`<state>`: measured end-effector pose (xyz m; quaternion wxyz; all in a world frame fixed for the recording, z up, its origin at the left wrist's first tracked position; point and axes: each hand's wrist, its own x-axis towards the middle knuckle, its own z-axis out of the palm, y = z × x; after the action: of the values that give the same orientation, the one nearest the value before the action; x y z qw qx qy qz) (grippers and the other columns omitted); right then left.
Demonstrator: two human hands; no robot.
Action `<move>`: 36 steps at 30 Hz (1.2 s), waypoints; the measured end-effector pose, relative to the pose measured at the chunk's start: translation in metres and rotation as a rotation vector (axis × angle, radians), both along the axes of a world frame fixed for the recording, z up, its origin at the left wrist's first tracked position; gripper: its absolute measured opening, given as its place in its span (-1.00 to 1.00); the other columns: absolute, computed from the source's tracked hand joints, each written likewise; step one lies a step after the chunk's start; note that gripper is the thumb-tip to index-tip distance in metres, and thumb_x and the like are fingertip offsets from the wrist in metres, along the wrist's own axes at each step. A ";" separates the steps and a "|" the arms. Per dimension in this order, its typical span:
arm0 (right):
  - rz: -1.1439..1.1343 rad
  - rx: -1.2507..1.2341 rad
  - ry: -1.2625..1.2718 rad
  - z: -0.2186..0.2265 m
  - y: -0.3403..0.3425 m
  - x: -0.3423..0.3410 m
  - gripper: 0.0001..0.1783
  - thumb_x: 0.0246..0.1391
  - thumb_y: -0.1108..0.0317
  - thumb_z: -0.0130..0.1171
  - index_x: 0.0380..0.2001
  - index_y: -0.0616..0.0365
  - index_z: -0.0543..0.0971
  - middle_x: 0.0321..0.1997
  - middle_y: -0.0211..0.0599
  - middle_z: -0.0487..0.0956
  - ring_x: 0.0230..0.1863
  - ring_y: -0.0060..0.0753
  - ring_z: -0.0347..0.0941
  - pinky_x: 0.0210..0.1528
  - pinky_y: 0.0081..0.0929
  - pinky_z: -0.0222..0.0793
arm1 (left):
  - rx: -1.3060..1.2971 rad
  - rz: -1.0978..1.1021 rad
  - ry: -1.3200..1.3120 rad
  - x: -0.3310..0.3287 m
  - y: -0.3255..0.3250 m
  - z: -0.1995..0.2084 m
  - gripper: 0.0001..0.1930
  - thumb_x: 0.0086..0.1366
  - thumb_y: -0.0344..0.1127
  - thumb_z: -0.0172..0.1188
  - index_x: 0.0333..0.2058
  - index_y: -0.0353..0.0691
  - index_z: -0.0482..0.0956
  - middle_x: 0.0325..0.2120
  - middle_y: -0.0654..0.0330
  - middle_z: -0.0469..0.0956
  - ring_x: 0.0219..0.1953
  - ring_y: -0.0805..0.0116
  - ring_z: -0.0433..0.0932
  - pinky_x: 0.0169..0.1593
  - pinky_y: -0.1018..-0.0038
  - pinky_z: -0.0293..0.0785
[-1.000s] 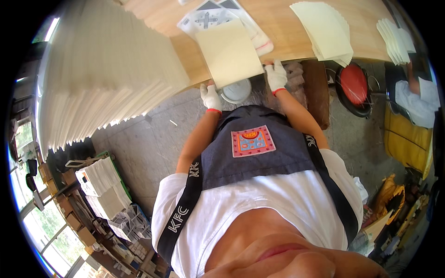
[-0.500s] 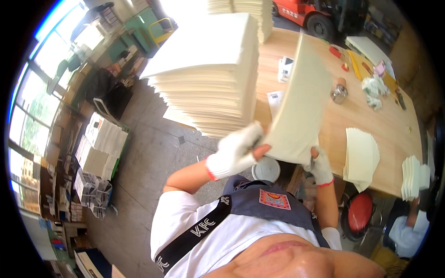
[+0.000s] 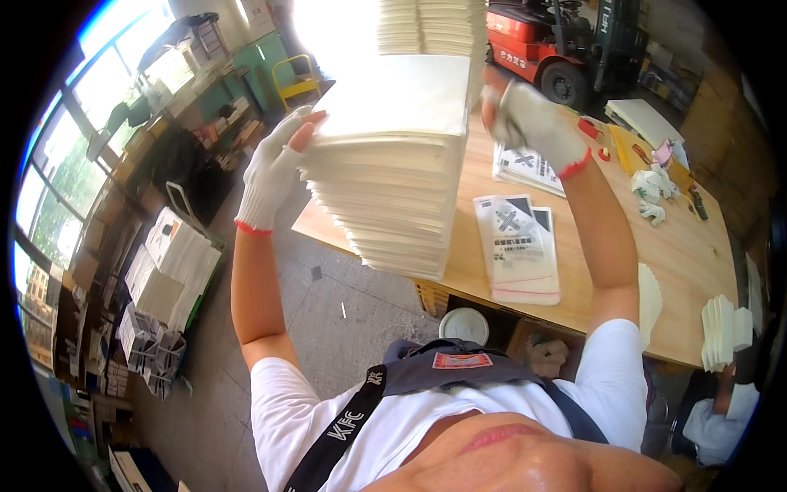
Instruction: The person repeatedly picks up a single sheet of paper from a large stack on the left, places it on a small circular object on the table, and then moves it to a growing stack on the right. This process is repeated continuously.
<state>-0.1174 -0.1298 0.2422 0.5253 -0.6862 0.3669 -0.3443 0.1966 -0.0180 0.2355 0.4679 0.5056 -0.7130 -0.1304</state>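
Note:
A tall stack of cream paper sheets [image 3: 389, 193] stands at the table's near left corner, its layers slightly uneven on the left side. My left hand [image 3: 275, 168], in a white glove with bare fingertips, is at the stack's upper left edge. Its fingertips touch the top layers there, and nothing shows gripped in it. Across the stack, my right hand [image 3: 534, 123] is raised beside the upper right edge, also in a white glove with bare fingertips. Its fingers point up and hold nothing I can see; whether they touch the paper is unclear.
Printed plastic bags [image 3: 516, 250] lie on the wooden table [image 3: 594, 234]. Fanned cream sheets [image 3: 650, 303], spare gloves [image 3: 653, 187] and folded pieces [image 3: 720, 332] are farther right. Another paper stack [image 3: 434, 33] and a red forklift [image 3: 533, 49] stand behind. A lidded bucket [image 3: 465, 325] is below the table edge.
The batch of cream sheets has left my hands. Both hands have moved up and apart to either side of the tall stack. The printed bags now show on the table.

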 end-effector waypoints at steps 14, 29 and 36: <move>-0.433 -0.221 -0.871 -0.073 -0.157 0.071 -0.70 0.12 0.18 -0.06 -0.50 0.20 0.45 -0.53 -0.40 0.45 -0.50 -0.59 0.34 -0.43 -0.62 0.27 | -0.123 -0.235 0.560 0.007 -0.052 -0.051 -0.18 0.06 0.35 -0.03 -0.03 -0.38 0.35 -0.13 0.10 0.41 -0.11 0.37 0.41 -0.04 0.51 0.33; -0.507 -0.200 -0.895 -0.145 -0.070 -0.033 -0.57 0.19 0.12 -0.17 -0.09 0.27 0.38 -0.21 -0.24 0.48 -0.21 -0.39 0.42 -0.07 -0.50 0.30 | -0.278 0.134 0.954 0.013 -0.021 -0.151 -0.28 0.24 0.21 -0.23 0.21 -0.16 -0.06 0.21 -0.02 -0.01 0.22 0.06 0.03 0.25 0.14 -0.11; -1.274 0.314 -0.494 -0.379 0.166 -0.168 -0.77 0.13 0.27 -0.14 -0.29 0.13 0.46 -0.54 -0.42 0.46 -0.65 -0.64 0.34 -0.65 -0.68 0.28 | 0.526 0.264 0.832 -0.018 0.081 -0.477 -0.66 0.23 -0.25 0.02 -0.05 -0.25 0.39 -0.18 0.12 0.49 -0.18 0.34 0.48 -0.15 0.52 0.37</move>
<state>-0.2856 0.0365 -0.1368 0.3820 -0.1552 0.6131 -0.6739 0.1785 0.0628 -0.2415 0.5817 0.5973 -0.3394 -0.4355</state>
